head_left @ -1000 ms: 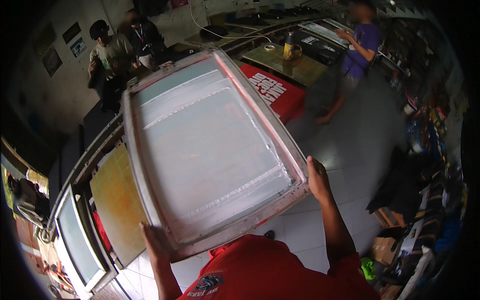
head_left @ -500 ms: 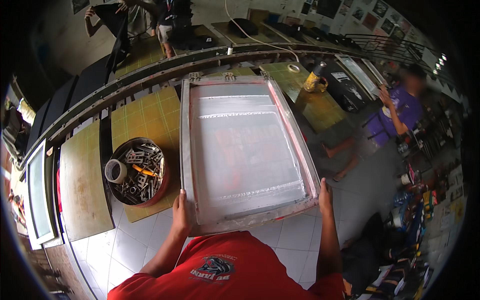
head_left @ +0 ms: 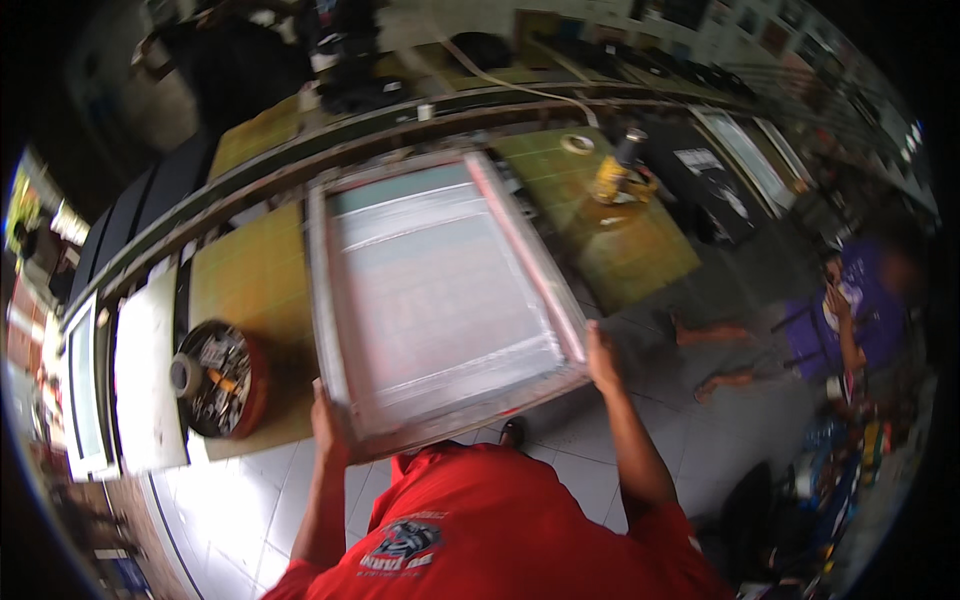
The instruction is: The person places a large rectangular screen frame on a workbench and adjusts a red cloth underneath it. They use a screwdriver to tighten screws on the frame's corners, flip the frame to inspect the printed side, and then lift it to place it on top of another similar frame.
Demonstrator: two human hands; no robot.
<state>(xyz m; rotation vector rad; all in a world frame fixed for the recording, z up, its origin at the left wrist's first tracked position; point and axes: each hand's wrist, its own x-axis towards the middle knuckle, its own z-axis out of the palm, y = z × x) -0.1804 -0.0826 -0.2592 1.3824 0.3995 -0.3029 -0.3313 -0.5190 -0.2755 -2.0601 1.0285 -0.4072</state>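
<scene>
Between my two hands is a screen-printing frame [head_left: 445, 290], with a pale, see-through mesh and strips of clear tape across both ends. Reddish stains run along its right bar. My left hand [head_left: 328, 425] is closed on the near left corner. My right hand [head_left: 602, 362] grips the right bar close to the near right corner. The frame tilts slightly, its far end at the rail and printing boards, its near end in front of my red shirt. Whether the far end rests on anything, I cannot tell.
Left of the frame, a round tub [head_left: 256, 385] of metal hardware, with a tape roll [head_left: 186, 374], sits on a yellowish board [head_left: 250, 262]. A yellow bottle [head_left: 622, 180] and a tape ring [head_left: 577, 144] stand on the right-hand board [head_left: 640, 262]. A person in purple [head_left: 872, 300] is at right.
The frame has shifted left relative to the boards, with both hands still on it. My view has turned somewhat. The person in purple appears lower and farther right. One of my feet now shows.
</scene>
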